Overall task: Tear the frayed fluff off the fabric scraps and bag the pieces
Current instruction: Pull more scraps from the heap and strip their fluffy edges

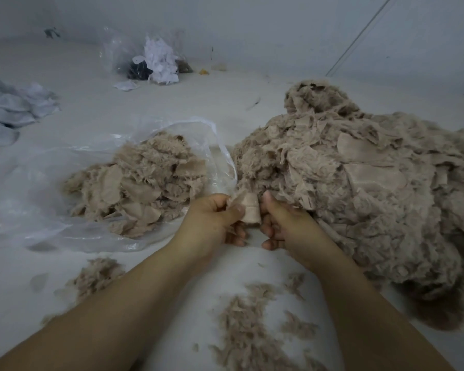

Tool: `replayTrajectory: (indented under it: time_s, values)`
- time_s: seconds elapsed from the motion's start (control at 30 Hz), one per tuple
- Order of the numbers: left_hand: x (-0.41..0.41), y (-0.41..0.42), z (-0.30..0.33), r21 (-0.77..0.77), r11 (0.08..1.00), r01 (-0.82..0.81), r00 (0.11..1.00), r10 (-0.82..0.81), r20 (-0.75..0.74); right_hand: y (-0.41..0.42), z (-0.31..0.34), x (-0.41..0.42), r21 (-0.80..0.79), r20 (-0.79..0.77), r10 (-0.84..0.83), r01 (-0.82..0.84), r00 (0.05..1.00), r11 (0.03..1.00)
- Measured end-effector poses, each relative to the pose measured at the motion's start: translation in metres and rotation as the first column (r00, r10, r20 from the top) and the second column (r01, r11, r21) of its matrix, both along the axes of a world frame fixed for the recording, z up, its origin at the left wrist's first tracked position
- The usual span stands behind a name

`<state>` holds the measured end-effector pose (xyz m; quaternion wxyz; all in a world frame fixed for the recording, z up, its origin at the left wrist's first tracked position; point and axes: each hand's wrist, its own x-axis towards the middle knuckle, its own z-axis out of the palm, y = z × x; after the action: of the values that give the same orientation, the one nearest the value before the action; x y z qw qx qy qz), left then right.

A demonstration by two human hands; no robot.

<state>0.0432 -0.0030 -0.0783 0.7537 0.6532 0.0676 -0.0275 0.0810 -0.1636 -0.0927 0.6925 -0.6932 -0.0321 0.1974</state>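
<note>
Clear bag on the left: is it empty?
No. The clear bag already holds a heap of beige scraps, visible through its open mouth.

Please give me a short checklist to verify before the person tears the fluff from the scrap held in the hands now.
1. Both hands grip the scrap: ok; left hand and right hand pinch it from either side.
2. Clear plastic bag is open and lies close to the left hand: ok.
3. Space left in the bag for more pieces: ok; the bagged pieces fill only part of it.
4. Unsorted pile stays apart from the bag: ok; it lies to the right.
5. Fluff remaining on the scrap: cannot tell; the fingers hide its edges.
6. Torn fluff kept away from the bag: ok.
</note>
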Motion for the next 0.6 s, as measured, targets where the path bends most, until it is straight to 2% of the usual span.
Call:
replayTrajectory:
  time_s: [0.13,0.23,0.3,0.33,0.4,0.47,0.5,0.53,0.6]
  values:
    - [-0.001,0.003,-0.006,0.056,0.997,0.056,0.997,-0.053,-0.051,-0.004,-0.003,-0.001,-0.099,0.079,0.089,-0.081,0.993,0.992]
    - [-0.003,0.009,-0.005,0.04,0.992,0.122,0.989,-0.118,-0.084,-0.006,-0.005,0.001,-0.042,0.041,0.035,-0.033,0.999,0.999]
    - [-0.006,0.017,-0.003,0.011,0.97,0.244,0.961,-0.24,-0.14,-0.006,-0.007,0.002,-0.013,0.035,0.042,-0.042,0.998,0.999]
    - [-0.008,0.022,-0.001,0.017,0.929,0.368,0.916,-0.36,-0.177,-0.006,-0.008,0.002,-0.003,0.039,0.055,-0.055,0.998,0.998]
    - [-0.012,0.031,0.005,0.105,0.743,0.661,0.739,-0.619,-0.267,-0.006,-0.008,0.002,0.009,0.054,0.079,-0.08,0.995,0.997]
    - [-0.014,0.035,0.009,0.19,0.562,0.805,0.591,-0.732,-0.339,-0.007,-0.007,0.002,0.033,0.052,0.09,-0.092,0.995,0.995]
    - [-0.014,0.035,0.011,0.209,0.539,0.816,0.577,-0.735,-0.357,-0.007,-0.006,0.002,0.034,0.046,0.097,-0.098,0.994,0.995]
    - [-0.014,0.034,0.012,0.215,0.554,0.804,0.592,-0.718,-0.365,-0.007,-0.006,0.002,0.025,0.043,0.104,-0.106,0.994,0.994]
    - [-0.012,0.031,0.013,0.298,0.638,0.71,0.704,-0.625,-0.338,-0.007,-0.005,0.001,0.006,0.039,0.11,-0.111,0.993,0.994]
